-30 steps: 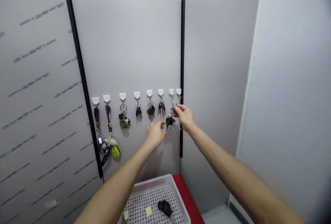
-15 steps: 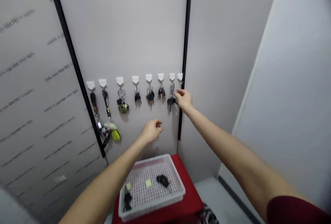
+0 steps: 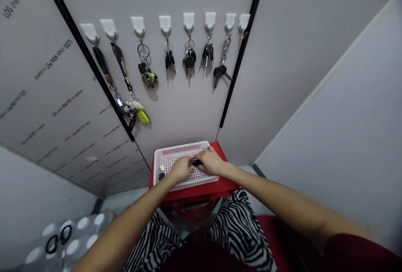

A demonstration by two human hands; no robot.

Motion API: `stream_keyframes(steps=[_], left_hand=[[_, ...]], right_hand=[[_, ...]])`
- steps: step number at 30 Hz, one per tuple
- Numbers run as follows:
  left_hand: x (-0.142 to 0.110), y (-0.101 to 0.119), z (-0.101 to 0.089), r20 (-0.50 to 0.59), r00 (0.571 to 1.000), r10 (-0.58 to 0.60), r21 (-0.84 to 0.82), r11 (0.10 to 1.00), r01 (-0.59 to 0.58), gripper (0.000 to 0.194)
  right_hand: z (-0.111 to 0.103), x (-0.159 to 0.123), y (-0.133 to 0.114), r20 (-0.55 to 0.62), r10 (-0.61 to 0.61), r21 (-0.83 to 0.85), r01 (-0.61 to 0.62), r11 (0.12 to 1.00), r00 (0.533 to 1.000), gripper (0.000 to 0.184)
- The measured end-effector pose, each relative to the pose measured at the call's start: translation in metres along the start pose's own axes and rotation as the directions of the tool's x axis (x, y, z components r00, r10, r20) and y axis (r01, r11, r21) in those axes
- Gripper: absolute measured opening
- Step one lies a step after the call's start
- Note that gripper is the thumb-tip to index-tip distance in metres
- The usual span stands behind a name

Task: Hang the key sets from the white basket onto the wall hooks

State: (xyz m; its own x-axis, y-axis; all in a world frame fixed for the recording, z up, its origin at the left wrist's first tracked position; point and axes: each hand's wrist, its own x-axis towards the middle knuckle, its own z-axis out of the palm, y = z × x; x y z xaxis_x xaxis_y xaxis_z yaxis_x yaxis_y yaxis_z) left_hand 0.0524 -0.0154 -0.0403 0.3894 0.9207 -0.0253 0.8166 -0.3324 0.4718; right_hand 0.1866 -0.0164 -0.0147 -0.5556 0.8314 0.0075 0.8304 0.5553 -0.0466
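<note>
Low in the white plastic basket (image 3: pixel 180 148), both my hands meet at a dark key (image 3: pixel 196 162). My right hand (image 3: pixel 211 161) is closed over it from the right, fingers bent and covering much of it. My left hand (image 3: pixel 181 169) reaches in from the left, its fingertips pinched at the key's near end. Another dark key (image 3: pixel 161 176) lies by the basket's left wall, next to a small pale yellow note (image 3: pixel 161 168).
Several white hooks (image 3: pixel 189 21) run along the wall, holding bunches of keys (image 3: pixel 189 59); the rightmost hook (image 3: pixel 243 23) carries none. A red box (image 3: pixel 224 185) supports the basket. Clear bottles with white caps (image 3: pixel 73 246) stand at lower left.
My right hand has come down from the hanging keys at the right into the basket. My left hand has also lowered into it. The view has tilted downward.
</note>
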Motion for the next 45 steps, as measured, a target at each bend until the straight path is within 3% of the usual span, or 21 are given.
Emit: stream_keyframes(steps=[4,7,10,13,16,18,24,27,29,33,38,41,43,45], left_hand=[[0.008,0.002,-0.004,-0.045,0.996,-0.082,-0.050,0.996,0.079,0.017],[0.015,0.002,-0.022,-0.072,0.996,-0.054,-0.227,0.973,0.037,0.017],[0.025,0.010,-0.051,-0.079,0.996,-0.049,-0.385,0.923,0.015,0.014],[0.037,0.031,-0.080,-0.110,0.994,-0.024,-0.489,0.871,-0.033,0.010],[0.053,0.060,-0.107,-0.240,0.971,-0.005,-0.563,0.815,-0.135,0.009],[0.064,0.081,-0.126,-0.337,0.941,0.035,-0.564,0.793,-0.231,0.010],[0.083,0.129,-0.170,-0.483,0.863,0.146,-0.449,0.805,-0.387,0.013],[0.085,0.142,-0.177,-0.516,0.839,0.173,-0.418,0.804,-0.423,0.013],[0.084,0.146,-0.177,-0.518,0.834,0.187,-0.411,0.801,-0.435,0.013],[0.080,0.146,-0.177,-0.509,0.843,0.173,-0.418,0.807,-0.417,0.012],[0.079,0.137,-0.176,-0.494,0.858,0.142,-0.445,0.806,-0.390,0.012],[0.077,0.125,-0.175,-0.483,0.870,0.101,-0.494,0.789,-0.366,0.012],[0.073,0.111,-0.172,-0.479,0.876,0.060,-0.544,0.763,-0.350,0.013],[0.067,0.092,-0.166,-0.482,0.876,-0.001,-0.605,0.723,-0.332,0.017]], right_hand=[[-0.001,0.006,0.002,0.048,0.019,0.110,-0.025,0.994,0.999,0.023],[-0.006,0.008,0.008,-0.033,0.030,0.348,-0.017,0.937,0.999,0.024],[-0.018,0.010,0.014,-0.199,0.120,0.623,0.031,0.782,0.973,0.018],[-0.041,0.013,0.019,-0.249,0.276,0.838,0.063,0.542,0.928,0.018],[-0.077,0.017,0.030,-0.272,0.393,0.936,0.146,0.321,0.878,0.017],[-0.111,0.019,0.041,-0.324,0.464,0.937,0.214,0.274,0.824,0.017],[-0.212,0.021,0.084,-0.471,0.645,0.881,0.361,0.306,0.602,0.010],[-0.241,0.027,0.102,-0.487,0.715,0.867,0.373,0.330,0.502,0.007],[-0.251,0.031,0.111,-0.489,0.740,0.866,0.362,0.345,0.462,0.007],[-0.258,0.039,0.119,-0.460,0.786,0.884,0.298,0.360,0.413,0.007],[-0.257,0.044,0.124,-0.430,0.800,0.903,0.222,0.368,0.418,0.009],[-0.250,0.042,0.127,-0.432,0.812,0.902,0.189,0.389,0.392,0.008],[-0.237,0.039,0.123,-0.476,0.825,0.880,0.170,0.444,0.306,0.012],[-0.214,0.036,0.110,-0.569,0.794,0.822,0.126,0.555,0.216,0.018]])
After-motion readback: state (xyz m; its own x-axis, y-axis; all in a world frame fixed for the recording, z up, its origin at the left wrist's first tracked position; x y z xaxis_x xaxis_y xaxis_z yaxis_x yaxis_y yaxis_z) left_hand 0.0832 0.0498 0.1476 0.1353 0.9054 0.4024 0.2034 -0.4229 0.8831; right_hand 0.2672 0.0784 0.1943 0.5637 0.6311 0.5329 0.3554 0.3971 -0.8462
